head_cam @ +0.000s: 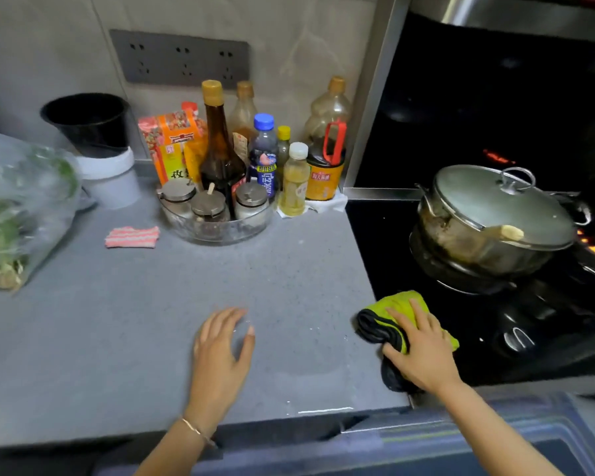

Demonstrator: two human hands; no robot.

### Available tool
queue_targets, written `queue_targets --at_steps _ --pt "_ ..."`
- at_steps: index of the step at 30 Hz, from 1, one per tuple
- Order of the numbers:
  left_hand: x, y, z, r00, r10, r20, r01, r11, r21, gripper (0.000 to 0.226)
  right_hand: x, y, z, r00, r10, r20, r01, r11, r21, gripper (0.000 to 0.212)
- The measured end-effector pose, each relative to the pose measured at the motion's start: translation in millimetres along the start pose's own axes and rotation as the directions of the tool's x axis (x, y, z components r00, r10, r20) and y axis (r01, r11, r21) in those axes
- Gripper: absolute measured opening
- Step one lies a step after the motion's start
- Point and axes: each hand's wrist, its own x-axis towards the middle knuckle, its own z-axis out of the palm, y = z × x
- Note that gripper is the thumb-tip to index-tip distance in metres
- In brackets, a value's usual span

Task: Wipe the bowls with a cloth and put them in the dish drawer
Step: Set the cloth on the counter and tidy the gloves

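No bowl is in view. A yellow-green cloth (404, 300) with a black underside lies bunched at the seam between the grey counter (152, 338) and the black stove top. My right hand (418, 345) lies on top of it, fingers stretched out over the fabric and thumb spread along its dark left fold. My left hand (222, 352) rests near the counter's front, fingers relaxed and slightly spread, holding nothing. Below the counter's front edge at the lower right is a blurred blue-grey surface (478, 438); I cannot tell what it is.
A lidded steel pot (495, 218) sits on the stove at the right. At the back stand several sauce bottles (220, 142) and a glass tray of spice jars (213, 214). A pink striped rag (131, 237), a bag of greens (14, 214) and a black-and-white container (97, 146) are at the left.
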Motion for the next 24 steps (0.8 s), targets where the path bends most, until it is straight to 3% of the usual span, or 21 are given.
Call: queue_targets --at_steps 4,8,11,13,17,24 --pt "-38 0 18 0.99 -0.004 0.138 -0.023 0.98 0.196 0.071 -47 -15 15 0.998 -0.022 -0.053 0.023 1.0 0.019 0.077" --pt "-53 -5 13 0.982 0.025 0.189 -0.069 0.971 0.231 0.074 -57 -18 6 0.997 -0.053 -0.056 0.052 0.999 -0.011 0.1" --pt "-66 -15 4 0.985 0.021 0.173 -0.065 0.965 0.253 0.07 -46 10 1 0.955 -0.288 -0.074 0.291 0.956 0.031 0.078" --pt "-70 -18 0 0.988 0.027 0.151 -0.069 0.956 0.285 0.068 -39 18 12 0.931 -0.361 -0.058 0.365 0.922 0.125 0.071" --pt "-72 -29 -5 0.995 0.004 0.1 -0.036 0.946 0.323 0.068 -46 -6 32 0.943 -0.284 -0.172 0.308 0.941 0.136 0.079" --pt "-65 -54 -29 0.998 -0.057 0.008 0.05 0.929 0.367 0.069 -62 -79 43 0.982 -0.051 -0.182 0.08 0.985 0.153 0.09"
